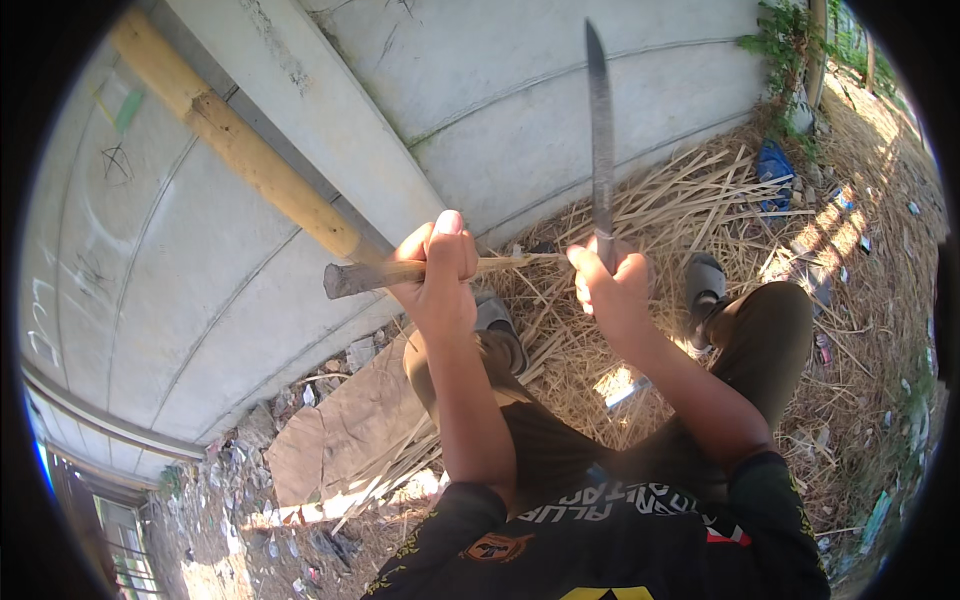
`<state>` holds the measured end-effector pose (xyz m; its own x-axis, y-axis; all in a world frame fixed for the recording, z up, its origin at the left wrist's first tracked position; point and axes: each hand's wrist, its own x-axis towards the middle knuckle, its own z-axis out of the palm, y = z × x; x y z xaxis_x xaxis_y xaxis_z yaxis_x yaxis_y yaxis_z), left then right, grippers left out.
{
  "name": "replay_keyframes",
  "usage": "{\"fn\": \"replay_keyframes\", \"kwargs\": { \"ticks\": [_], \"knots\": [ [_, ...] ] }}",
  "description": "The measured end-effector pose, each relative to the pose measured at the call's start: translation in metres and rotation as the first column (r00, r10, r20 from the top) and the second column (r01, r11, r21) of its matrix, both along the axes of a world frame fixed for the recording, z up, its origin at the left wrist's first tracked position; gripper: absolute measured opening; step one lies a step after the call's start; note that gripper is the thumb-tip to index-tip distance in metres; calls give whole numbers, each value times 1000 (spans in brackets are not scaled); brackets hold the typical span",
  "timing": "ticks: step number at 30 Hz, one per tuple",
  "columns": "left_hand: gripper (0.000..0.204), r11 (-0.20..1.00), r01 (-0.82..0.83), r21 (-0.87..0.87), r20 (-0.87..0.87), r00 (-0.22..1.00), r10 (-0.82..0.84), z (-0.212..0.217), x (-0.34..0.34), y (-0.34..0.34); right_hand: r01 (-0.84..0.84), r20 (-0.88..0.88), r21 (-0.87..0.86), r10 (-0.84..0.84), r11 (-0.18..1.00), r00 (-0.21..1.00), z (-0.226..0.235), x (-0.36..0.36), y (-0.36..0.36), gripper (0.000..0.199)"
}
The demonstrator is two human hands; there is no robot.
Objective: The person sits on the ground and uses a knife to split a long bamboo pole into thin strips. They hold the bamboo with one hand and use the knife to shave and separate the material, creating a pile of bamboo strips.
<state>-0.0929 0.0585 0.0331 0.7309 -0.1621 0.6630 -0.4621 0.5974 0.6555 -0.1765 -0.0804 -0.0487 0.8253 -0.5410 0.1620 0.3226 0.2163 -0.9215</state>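
Note:
My left hand (440, 262) is closed around a pale bamboo strip (510, 263) that runs level toward my right hand. On the other side of that fist a thicker wooden piece with a dark, blunt end (350, 281) sticks out; my fingers hide whether it is one piece with the strip. My right hand (615, 290) is closed on a long knife (601, 120), its blade pointing up and away from me. The strip's far end comes close to my right fingers; whether they touch it I cannot tell.
A yellow bamboo pole (250, 160) slants beside a concrete post (310, 95) at the grey wall (560, 90). Many split strips (690, 195) litter the ground past my feet. Flattened cardboard (345, 440) lies at left, blue plastic (773, 172) at the far right.

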Motion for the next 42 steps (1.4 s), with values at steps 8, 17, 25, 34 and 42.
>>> {"fn": "replay_keyframes", "kwargs": {
  "ticks": [8, 17, 25, 34, 42],
  "knots": [
    [50, 967, -191, 169, 119, 978, 172, -12, -12, -20, -383, -615, 280, 471, 880, 633, -96, 12, -7, 29],
    [47, 998, 9, 68, 40, 999, -12, -6, -2, -13, -92, -362, -338, -39, 937, 931, -25, 2, -15, 27],
    [51, 995, 22, 96, 76, 997, -30, -13, 0, -16, -5, -344, 208, 78, 978, 936, -101, 7, -3, 21],
    [45, 999, 40, -15, 69, 997, -39, -11, 18, -7, -104, -447, 86, 132, 991, 885, -36, 3, -33, 23],
    [49, 994, 100, -33, 24, 995, -99, -3, -4, -29, 34, -345, 33, -20, 999, 938, -98, 11, -15, 19]
  ]
}}
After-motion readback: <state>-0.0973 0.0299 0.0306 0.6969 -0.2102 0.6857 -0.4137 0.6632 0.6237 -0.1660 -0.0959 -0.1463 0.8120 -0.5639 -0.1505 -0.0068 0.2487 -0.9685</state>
